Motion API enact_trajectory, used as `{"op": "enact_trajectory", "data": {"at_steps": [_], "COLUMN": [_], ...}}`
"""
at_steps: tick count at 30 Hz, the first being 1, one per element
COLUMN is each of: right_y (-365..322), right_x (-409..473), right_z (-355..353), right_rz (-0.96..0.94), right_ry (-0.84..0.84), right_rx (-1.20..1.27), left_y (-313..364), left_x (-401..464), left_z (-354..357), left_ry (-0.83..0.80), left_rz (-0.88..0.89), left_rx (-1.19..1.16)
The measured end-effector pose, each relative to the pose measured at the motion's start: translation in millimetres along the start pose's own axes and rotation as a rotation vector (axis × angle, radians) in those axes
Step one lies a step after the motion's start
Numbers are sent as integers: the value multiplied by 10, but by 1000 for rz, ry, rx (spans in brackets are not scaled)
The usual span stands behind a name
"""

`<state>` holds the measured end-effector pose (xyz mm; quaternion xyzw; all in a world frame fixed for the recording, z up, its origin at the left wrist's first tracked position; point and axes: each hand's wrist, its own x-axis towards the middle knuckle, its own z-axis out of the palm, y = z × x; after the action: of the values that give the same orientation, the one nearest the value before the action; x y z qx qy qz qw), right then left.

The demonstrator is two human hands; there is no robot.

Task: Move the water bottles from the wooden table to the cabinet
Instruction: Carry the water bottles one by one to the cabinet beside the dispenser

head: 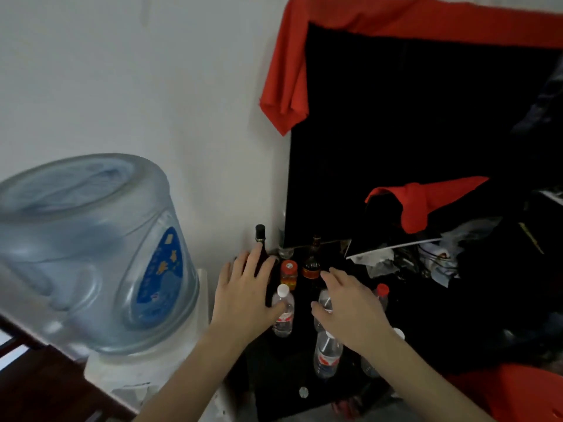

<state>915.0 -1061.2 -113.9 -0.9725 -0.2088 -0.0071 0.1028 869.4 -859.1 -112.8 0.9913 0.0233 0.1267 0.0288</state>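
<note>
Several clear water bottles stood upright on the dark top of a black cabinet (pixel 304 400). One white-capped water bottle (pixel 283 312) stood at the left of the group, and the left hand (pixel 243 303) hovered over it with fingers spread and relaxed, thumb touching or nearly touching its shoulder, not grasping it. A second bottle (pixel 325 303) sat mostly hidden under the right hand (pixel 350 312), which was also released, fingers straight and splayed above it; whether it touched the bottle could not be told. Nearer the front edge stood a third bottle (pixel 327 354) with a red and white label, and a red-capped bottle (pixel 381 295) stood to the right, behind the right hand. Behind the group were an orange-lidded jar (pixel 288 274), a brown liquor bottle (pixel 312 260) and a tall dark wine bottle (pixel 260 242) against the white wall. To the left, a large blue water jug (pixel 91 248) sat upside down on a white dispenser (pixel 122 379). A red cloth (pixel 286 74) was draped over a black screen (pixel 411 132) behind the cabinet.
</note>
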Motion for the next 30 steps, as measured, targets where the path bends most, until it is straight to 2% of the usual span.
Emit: {"op": "enact_trajectory", "data": {"at_steps": [6,10,16,23,30], "right_y": [-287,-509,-974,-1869,-3204], "right_x": [103,152,30,-573,-1770], "right_z": [-95,-50,57,210,260], "right_rz": [-148,-287,-523,-848,-1227], "right_ry": [41,-25,-78,-163,-252], "right_rx": [-25,-8,-24,-28,27], "left_y": [-223,-392,-461,-561,-514], "left_x": [-299,-590,-1333,-2665,-4403], "left_z": [-195,-241,-386,-717,-1286], "left_ry": [-6,-73,-77,-91,-22], "left_rz": [-126,-270,-495,-851,-1229], "left_rx": [47,92,134,175,251]}}
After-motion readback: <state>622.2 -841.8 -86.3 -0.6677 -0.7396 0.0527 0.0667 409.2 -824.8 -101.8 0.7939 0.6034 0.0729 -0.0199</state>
